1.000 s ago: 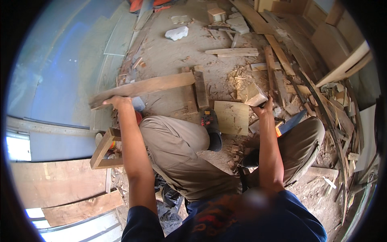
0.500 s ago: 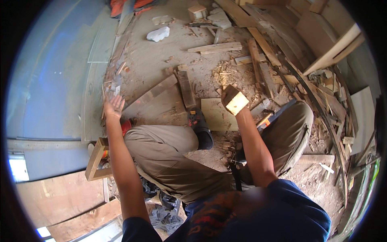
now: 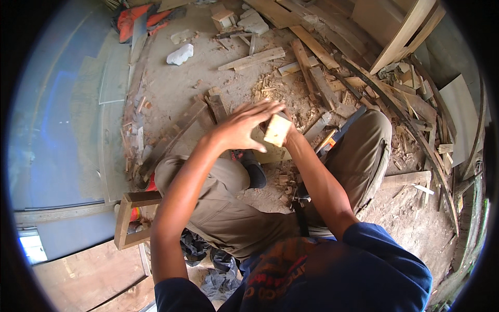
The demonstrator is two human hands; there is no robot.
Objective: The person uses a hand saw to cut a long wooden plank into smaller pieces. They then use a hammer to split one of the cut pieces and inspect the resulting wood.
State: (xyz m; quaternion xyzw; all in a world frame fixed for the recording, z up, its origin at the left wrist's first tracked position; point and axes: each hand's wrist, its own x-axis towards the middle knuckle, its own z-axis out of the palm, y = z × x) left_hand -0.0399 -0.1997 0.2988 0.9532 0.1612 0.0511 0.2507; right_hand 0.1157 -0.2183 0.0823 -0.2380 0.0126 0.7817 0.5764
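My right hand (image 3: 292, 134) grips a short wooden block (image 3: 277, 131) from behind, and its pale sawn end faces up toward me. Most of those fingers are hidden by the block. Close on the block's left side is my left hand (image 3: 241, 124), its thumb and fingers spread apart around the air beside the block; whether a fingertip touches it I cannot tell. Below both hands lies a pale flat board (image 3: 274, 156) on the floor, partly covered by them. A tool with a yellow and orange handle (image 3: 326, 141) rests by my right knee.
My dark clog (image 3: 255, 174) is near the board. Planks (image 3: 254, 59), wood chips (image 3: 270, 86) and a white stone-like lump (image 3: 180, 54) lie ahead. A wooden frame (image 3: 123, 221) stands at left. Long curved strips (image 3: 395, 106) and scrap wood run along the right.
My left hand has swung from the far left over to the block. The right hand has shifted left and slightly upward with the block, and the view has turned a little.
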